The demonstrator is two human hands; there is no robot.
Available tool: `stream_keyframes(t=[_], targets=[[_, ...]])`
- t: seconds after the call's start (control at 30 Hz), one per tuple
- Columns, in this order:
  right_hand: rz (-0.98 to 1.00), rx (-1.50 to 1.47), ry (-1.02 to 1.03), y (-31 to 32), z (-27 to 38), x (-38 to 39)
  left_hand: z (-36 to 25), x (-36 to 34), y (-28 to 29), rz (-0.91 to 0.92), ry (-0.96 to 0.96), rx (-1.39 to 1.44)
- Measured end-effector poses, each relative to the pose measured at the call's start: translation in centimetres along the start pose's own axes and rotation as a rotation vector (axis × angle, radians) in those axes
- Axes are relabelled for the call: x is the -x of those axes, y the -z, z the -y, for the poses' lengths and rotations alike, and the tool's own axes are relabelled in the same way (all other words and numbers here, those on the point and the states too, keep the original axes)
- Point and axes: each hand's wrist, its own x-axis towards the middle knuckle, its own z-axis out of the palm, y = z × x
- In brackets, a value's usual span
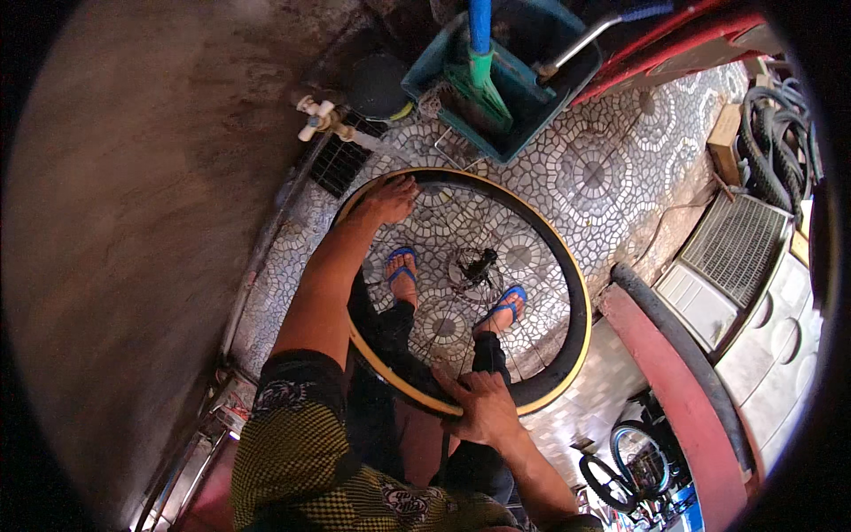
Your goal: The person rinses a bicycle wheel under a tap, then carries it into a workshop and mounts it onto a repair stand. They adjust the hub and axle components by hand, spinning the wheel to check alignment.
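Note:
A bicycle wheel [576, 341] with a black tire, tan sidewall, thin spokes and a dark hub with a disc is held level above my feet, which are in blue flip-flops. My left hand [387, 199] grips its upper left part, fingers curled over the tire and rim. My right hand [479, 403] holds the near lower edge, with the index finger reaching inward along the rim and the other fingers bent around it.
A wall [133, 222] with a tap [319, 120] stands left, beside a drain grate. Behind are a teal bin [523, 133] with tools on mosaic floor [620, 168]. At right are tires [767, 133], a grey panelled unit [762, 355], a red ledge [656, 372] and bicycles below.

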Motion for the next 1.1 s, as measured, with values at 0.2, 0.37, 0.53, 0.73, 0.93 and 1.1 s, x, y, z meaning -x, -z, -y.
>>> stream_keyframes(t=[0.2,0.37,0.53,0.73,0.93,1.1], targets=[[-0.009,-0.028,-0.037,-0.2,-0.7,-0.4,3.1,3.7,-2.1,0.141,-0.132,-0.064],[-0.084,0.001,-0.019,0.7,-0.6,-1.5,4.3,13.6,-1.2,0.219,-0.238,0.219],[-0.154,-0.029,0.013,1.4,1.2,-2.6,5.6,4.9,-0.3,-0.011,-0.177,0.01],[-0.146,-0.085,-0.001,2.5,2.7,-4.4,8.0,1.6,2.5,-0.029,-0.124,-0.074],[-0.139,-0.133,-0.101,3.0,5.7,-7.7,5.8,19.0,4.0,-0.04,-0.109,0.043],[-0.154,-0.107,-0.166,1.3,10.1,-12.2,-2.2,30.5,1.5,-0.089,-0.078,0.156]])
